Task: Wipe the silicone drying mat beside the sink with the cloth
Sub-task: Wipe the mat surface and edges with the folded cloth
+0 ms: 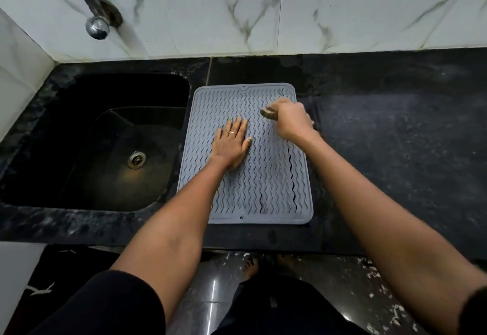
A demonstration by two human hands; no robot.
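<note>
Nearest the lens: two bare forearms w/ black sleeves at the bottom corners, reaching fwd over the worktop [395, 129] edge; bare feet on a glossy dark floor below.

Left hand [232, 142] lies flat, palm down, fingers spread, ring on one finger, on the left-centre of the mat [263, 176]. Its grip is open, holding nothing; prob. there to pin the mat so it doesn't slide while being rubbed.

Right hand [290, 121] is fisted near the mat's far right corner, grip closed round a small bunched dark cloth [268, 113], only a bit of it poking out on the thumb side. Hand is blurred, so likely mid-stroke. Bunching it tight prob. gives more pressure into the grooves.

Mat: grey, rectangular, rounded corners, raised rim, wavy ridges running lengthwise, soft rubbery look. It lies flat on the worktop just right of the sink [110, 150], almost touching its edge. A few grooves on the right side look dark, maybe wet or grimy; can't tell which.

Worktop is black speckled stone; sink is dark w/ a metal drain. Chrome tap [79, 0] on white marble-look tiles behind.
</note>
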